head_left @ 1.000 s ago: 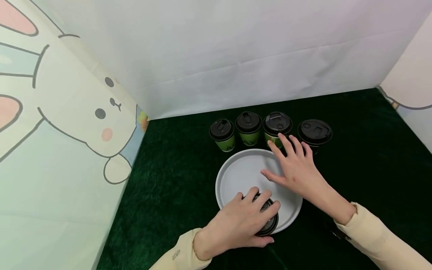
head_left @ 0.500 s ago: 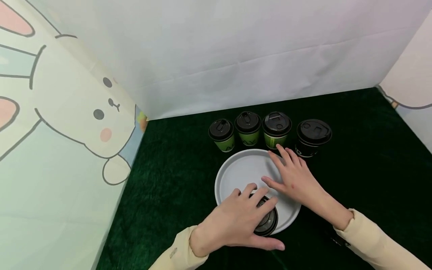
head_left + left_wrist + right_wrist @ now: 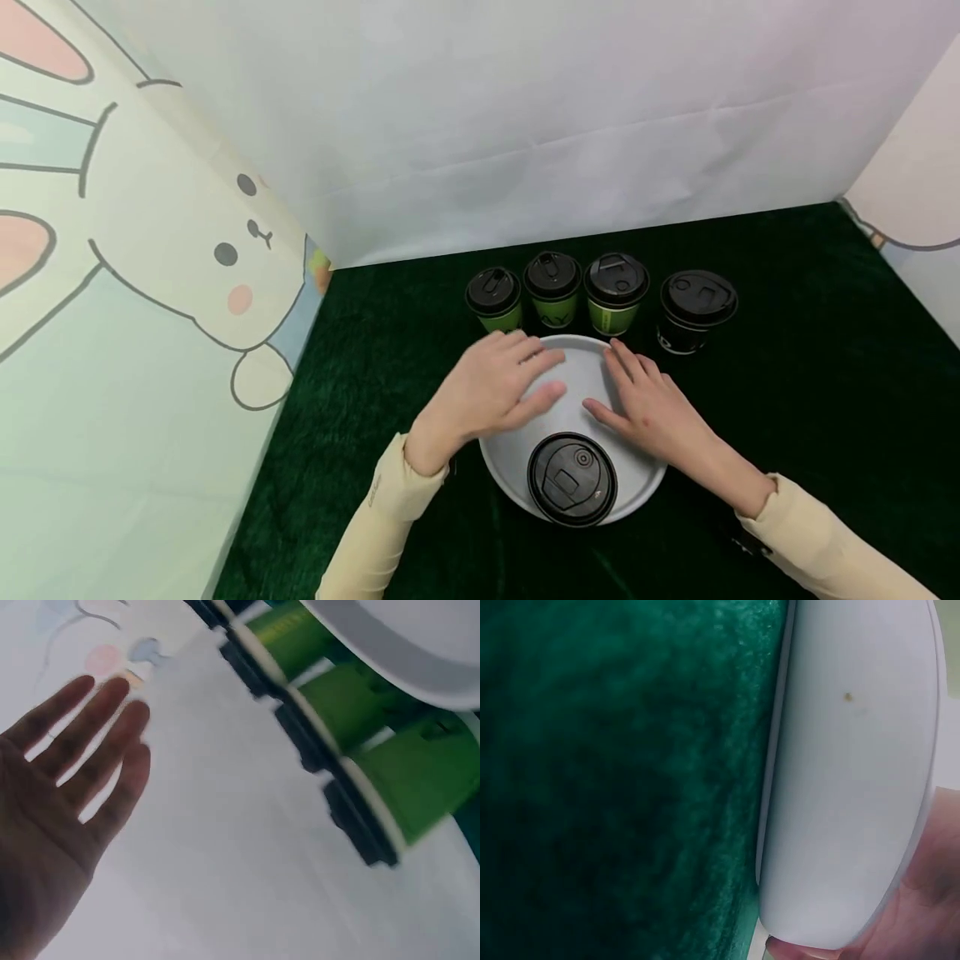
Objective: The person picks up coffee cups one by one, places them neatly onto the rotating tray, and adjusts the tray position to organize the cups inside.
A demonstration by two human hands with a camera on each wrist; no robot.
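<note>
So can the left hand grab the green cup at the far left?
Probably yes. The left hand looks open and holds nothing, and the green cup stands just past the tray. I see nothing blocking the way between them.

"What's hidden at the tray [image 3: 581, 367]?"
"Its left rim, behind the left hand [image 3: 487, 387]; what sits under the black lid [image 3: 572, 479] on it, I can't tell."
"Blurred?"
"The green cups [image 3: 341, 697] beyond it, in the left wrist view."
</note>
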